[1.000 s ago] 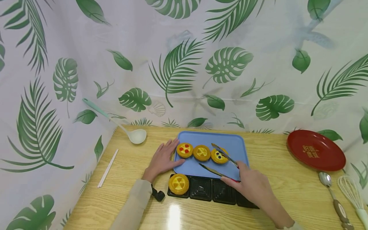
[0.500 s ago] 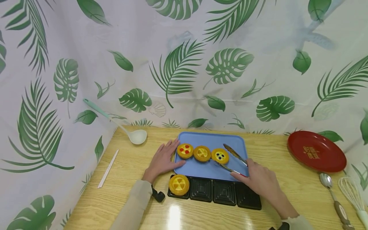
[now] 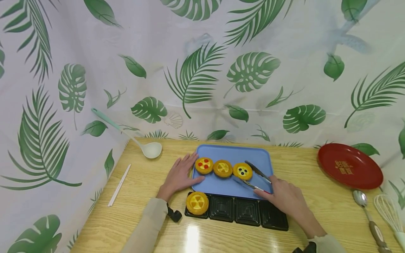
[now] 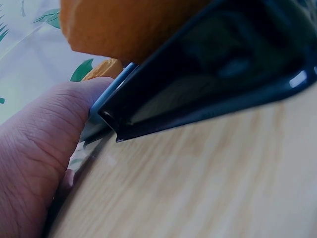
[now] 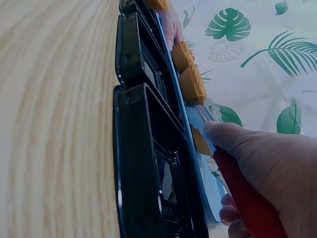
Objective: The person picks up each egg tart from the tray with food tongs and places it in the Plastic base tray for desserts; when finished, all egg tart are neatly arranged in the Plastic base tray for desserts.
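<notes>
My left hand (image 3: 181, 175) rests at the left end of a blue tray (image 3: 231, 151), fingers extended along its side and thumb on the rim. The right hand (image 3: 289, 196) grips a pair of tongs (image 3: 258, 172) with red on the handles, clear in the right wrist view. The tongs' arms are spread on either side of an egg tart with dark blue dots (image 3: 242, 171); whether they touch it I cannot tell. Beside it in a row on the tray sit a plain-topped tart (image 3: 223, 169) and a tart with red pieces (image 3: 204, 165).
A black compartment tray (image 3: 246, 211) lies before the blue tray, a tart (image 3: 197, 203) in its left compartment. White chopsticks (image 3: 119, 185) and a ladle (image 3: 151, 150) are left. A red plate (image 3: 351, 166), a spoon (image 3: 360, 199) and a whisk (image 3: 388, 212) stand right.
The right hand with the tongs has shifted right, and the tongs' arms have gone from over the blue-dotted tart to either side of it. My left hand stays put.
</notes>
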Available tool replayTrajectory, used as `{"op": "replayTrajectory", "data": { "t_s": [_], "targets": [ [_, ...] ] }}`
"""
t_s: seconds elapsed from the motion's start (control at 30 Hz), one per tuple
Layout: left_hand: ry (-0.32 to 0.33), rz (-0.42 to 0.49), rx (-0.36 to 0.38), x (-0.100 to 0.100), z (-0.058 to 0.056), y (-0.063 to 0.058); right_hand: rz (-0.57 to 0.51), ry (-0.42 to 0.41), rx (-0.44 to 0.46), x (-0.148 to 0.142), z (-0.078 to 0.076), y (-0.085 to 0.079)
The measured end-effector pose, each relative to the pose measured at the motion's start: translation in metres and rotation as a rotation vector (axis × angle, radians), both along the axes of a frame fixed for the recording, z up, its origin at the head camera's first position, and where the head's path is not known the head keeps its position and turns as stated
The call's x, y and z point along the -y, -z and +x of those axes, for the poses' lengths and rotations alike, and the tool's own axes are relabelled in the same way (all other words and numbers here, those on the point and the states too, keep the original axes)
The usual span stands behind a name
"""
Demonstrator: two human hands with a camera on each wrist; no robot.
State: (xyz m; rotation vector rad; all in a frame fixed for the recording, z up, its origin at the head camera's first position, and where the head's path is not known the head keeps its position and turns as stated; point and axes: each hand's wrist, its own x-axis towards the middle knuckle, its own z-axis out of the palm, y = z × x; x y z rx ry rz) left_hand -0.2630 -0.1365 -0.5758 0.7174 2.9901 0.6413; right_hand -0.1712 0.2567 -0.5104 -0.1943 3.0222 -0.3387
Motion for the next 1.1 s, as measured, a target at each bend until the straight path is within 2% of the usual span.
{"op": "replayTrajectory", "data": {
  "t_s": [0.63,1.1],
  "targets": [
    [-0.008,-0.008,0.001,-0.0003,-0.0012,0.0022,0.001,-0.02,-0.064,0.0004,0.0017,0.0068],
    [-0.001,0.004,-0.007,-0.0011,-0.0006,0.0004,-0.018,-0.015,-0.065,-0.0004,0.0026,0.0052]
  ]
}}
